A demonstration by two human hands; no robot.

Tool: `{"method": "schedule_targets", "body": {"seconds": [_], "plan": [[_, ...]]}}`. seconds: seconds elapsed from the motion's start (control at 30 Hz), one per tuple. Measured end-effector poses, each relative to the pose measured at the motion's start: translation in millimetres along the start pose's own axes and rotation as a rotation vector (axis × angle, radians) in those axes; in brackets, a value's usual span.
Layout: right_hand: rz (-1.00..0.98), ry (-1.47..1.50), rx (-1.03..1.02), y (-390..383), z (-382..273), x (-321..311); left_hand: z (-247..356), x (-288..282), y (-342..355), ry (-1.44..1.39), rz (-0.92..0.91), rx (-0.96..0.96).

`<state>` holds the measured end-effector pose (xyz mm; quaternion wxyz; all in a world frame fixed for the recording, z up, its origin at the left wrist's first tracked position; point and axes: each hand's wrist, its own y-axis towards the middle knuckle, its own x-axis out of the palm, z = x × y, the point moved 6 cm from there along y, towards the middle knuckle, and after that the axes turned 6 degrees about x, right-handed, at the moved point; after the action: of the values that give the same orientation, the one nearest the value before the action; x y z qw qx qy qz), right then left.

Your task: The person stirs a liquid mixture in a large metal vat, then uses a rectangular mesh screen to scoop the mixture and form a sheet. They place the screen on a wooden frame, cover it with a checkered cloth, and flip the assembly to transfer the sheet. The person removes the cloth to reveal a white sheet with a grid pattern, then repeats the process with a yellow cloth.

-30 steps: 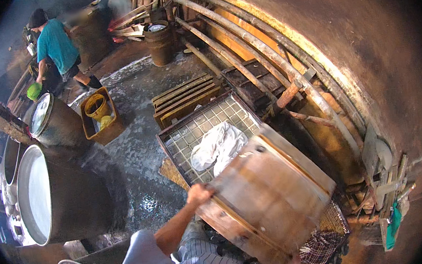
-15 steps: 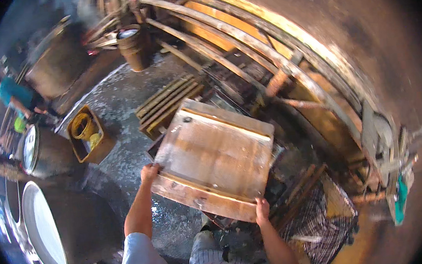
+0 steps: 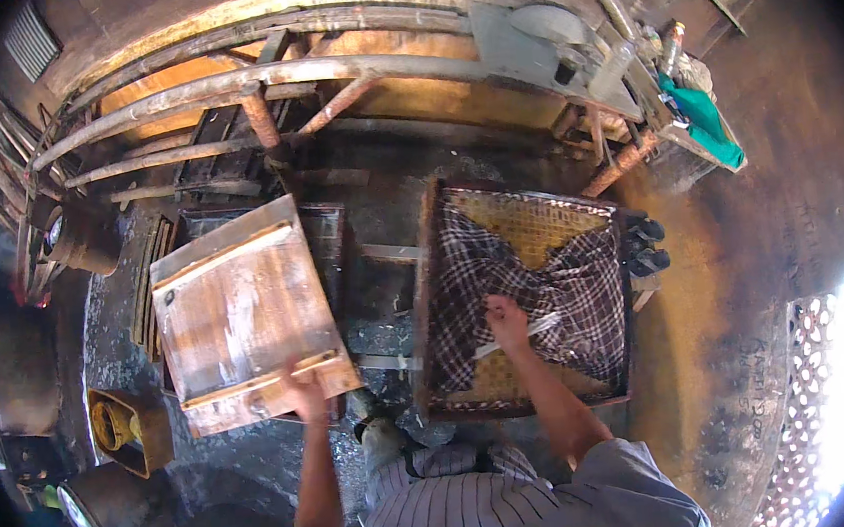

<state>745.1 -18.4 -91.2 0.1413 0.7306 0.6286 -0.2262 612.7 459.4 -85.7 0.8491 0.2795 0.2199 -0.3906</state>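
Grey short sleeves; striped trousers; bare forearms.

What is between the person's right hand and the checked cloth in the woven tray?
Nothing visible. The right hand rests directly on the checked cloth inside the woven tray, with a thin pale stick at its fingers. The left hand holds the wooden board.

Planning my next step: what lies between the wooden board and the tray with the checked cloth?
In the head view, between the wooden board and the tray lie dark wet ground and pale crossbars.
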Motion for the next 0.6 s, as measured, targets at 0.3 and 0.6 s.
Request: {"method": "schedule_targets", "body": {"seconds": [0.3,0.6], "plan": [[-0.036,-0.770,0.015,129.3,23.9,-86.1,270.6,177.0,-191.6,0.219,-0.649,0.117],[-0.275,-0.680,-0.194,25.3,-22.9,40.7,251.6,221.5,-164.1,0.547,-0.500,0.178]]}}
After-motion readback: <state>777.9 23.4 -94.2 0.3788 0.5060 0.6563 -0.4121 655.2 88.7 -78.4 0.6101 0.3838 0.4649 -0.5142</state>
